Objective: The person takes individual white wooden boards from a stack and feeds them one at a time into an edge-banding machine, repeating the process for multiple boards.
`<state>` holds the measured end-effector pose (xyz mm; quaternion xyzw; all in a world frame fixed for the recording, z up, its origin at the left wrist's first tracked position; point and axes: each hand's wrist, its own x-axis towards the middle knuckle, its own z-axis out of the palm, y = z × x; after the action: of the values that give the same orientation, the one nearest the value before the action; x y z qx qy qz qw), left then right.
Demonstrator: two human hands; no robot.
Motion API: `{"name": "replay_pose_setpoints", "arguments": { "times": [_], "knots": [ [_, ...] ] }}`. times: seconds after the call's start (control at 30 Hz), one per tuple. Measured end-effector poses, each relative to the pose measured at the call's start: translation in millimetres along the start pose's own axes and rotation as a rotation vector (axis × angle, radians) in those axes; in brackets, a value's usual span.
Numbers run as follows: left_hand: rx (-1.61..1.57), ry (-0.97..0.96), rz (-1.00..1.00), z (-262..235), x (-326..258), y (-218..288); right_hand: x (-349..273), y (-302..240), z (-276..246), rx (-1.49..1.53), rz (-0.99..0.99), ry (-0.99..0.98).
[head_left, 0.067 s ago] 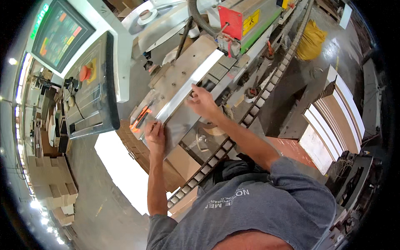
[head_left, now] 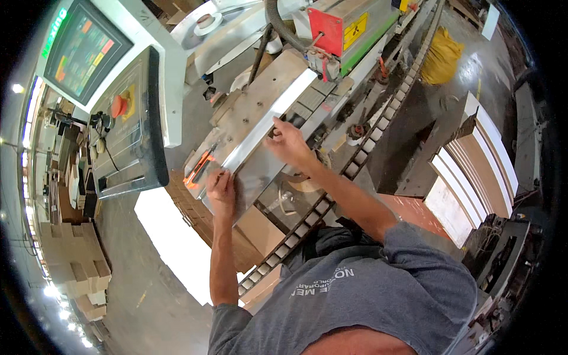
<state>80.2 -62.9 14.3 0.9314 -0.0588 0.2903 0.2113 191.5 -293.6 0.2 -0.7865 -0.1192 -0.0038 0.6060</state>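
Observation:
A long, narrow white strip of board (head_left: 293, 94) lies slantwise on the metal table (head_left: 278, 68) of a machine. My left hand (head_left: 220, 192) is closed on its near end, with the thumb and fingers pinched together. Farther along the strip, my right hand (head_left: 289, 144) has its fingers curled and pressed against the right-hand edge. Its fingertips are partly hidden, so how firmly they grip is hard to see. Just left of my left hand, an orange and black utility knife (head_left: 199, 170) rests on the table.
A control panel (head_left: 127, 130) with a red button and a lit screen stands at the left. The machine's feed chain (head_left: 370, 145) runs diagonally past my right arm. White-edged boards (head_left: 473, 165) are stacked at the right; cardboard (head_left: 74, 257) is piled at the far left.

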Motion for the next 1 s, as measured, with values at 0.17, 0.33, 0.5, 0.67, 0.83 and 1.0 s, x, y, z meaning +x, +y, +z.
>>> {"name": "replay_pose_setpoints", "arguments": {
  "times": [0.17, 0.33, 0.5, 0.67, 0.83, 1.0],
  "knots": [
    [-0.045, 0.026, 0.104, 32, 23, 16, 15, 13, -29, 0.022, -0.019, 0.076],
    [-0.108, 0.103, 0.249, 89, 56, 34, -3, 9, -80, 0.124, -0.089, 0.008],
    [-0.129, -0.071, 0.102, 121, 79, 41, -85, 39, -139, -0.058, -0.233, 0.17],
    [-0.13, -0.107, 0.047, 157, 109, 73, -190, 77, -261, -0.401, 0.161, 0.349],
    [-0.043, -0.035, 0.202, 157, 111, 126, -292, 137, -383, -1.003, 0.452, 0.388],
    [-0.182, -0.144, 0.174, 156, 88, 154, -341, 187, -425, -1.327, 0.528, 0.254]
  ]
}}
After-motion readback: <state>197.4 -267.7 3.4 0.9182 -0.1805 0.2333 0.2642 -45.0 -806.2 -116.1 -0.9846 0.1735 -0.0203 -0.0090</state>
